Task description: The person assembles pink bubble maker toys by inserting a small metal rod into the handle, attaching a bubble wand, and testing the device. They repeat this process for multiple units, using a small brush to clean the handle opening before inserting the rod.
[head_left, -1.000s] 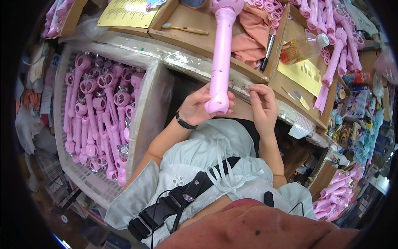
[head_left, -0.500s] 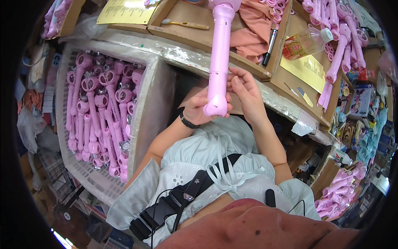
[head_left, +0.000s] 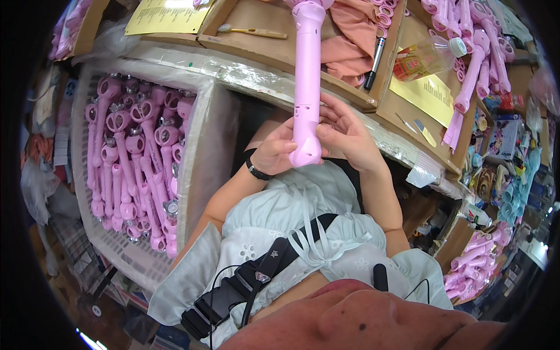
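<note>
A long pink plastic toy wand (head_left: 308, 76) stands nearly upright in front of me, its far end cut off by the top of the picture. My left hand (head_left: 275, 150) is closed round its rounded lower end, thumb across the front. From the other side, my right hand (head_left: 349, 135) grips the same end, its thumb pressed against the wand and its fingers partly hidden behind. To the left, a white plastic crate (head_left: 198, 146) holds many similar pink wands (head_left: 143, 140) packed upright.
Beyond my hands, cardboard trays (head_left: 242, 44) on the bench hold a toothbrush (head_left: 254, 31), orange cloth (head_left: 352, 49), a black marker (head_left: 375, 63), a clear bottle (head_left: 429, 57) and a yellow sheet (head_left: 426, 96). More pink parts (head_left: 475, 256) lie at the lower right.
My right hand has closed in on the wand's lower end, and its thumb now presses on it. The view has shifted slightly.
</note>
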`<state>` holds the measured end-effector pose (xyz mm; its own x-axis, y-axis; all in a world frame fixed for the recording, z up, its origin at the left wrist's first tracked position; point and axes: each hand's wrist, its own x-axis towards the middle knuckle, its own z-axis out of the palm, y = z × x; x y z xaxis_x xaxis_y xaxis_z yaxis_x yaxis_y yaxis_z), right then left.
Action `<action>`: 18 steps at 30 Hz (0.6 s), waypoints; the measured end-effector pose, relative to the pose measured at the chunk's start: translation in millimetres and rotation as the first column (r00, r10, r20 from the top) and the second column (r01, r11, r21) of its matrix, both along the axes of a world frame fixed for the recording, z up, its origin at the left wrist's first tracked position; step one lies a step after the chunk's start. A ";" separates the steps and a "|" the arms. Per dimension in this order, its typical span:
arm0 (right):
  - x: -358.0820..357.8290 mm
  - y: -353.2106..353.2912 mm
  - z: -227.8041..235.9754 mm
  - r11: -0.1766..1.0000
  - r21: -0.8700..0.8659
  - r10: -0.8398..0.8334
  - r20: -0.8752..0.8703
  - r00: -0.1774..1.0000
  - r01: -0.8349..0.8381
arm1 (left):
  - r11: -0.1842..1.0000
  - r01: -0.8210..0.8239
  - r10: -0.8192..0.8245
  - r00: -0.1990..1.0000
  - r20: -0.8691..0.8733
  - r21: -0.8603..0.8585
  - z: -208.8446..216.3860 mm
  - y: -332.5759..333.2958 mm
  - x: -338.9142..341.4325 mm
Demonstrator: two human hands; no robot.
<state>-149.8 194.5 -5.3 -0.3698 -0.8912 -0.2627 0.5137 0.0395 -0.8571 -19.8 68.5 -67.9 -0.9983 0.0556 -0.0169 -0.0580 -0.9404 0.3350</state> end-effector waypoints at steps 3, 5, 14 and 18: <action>8.9 -3.8 -3.4 1.000 0.003 -0.012 -0.055 0.998 0.012 | 0.999 0.000 0.002 0.999 0.032 -0.048 -0.5 -1.6 0.6; 13.2 -7.9 -7.5 0.998 0.032 -0.050 -0.065 0.997 0.052 | 0.996 0.008 -0.006 1.000 0.020 -0.091 -2.5 -2.4 0.1; -43.9 74.3 27.4 0.855 0.186 -0.188 -0.759 0.624 0.484 | 0.999 -0.005 0.009 0.997 0.077 -0.054 -1.2 -4.2 -2.8; -135.4 152.2 25.7 0.645 0.503 0.338 -0.863 0.375 0.575 | 0.999 -0.005 0.007 0.998 0.068 -0.032 5.4 -6.8 -3.2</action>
<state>-285.3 346.7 20.4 -0.8423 -0.5202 -0.1412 -0.4078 0.7863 -0.4642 -23.0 61.7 -62.6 -0.9951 0.0480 -0.0860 -0.0760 -0.9299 0.3600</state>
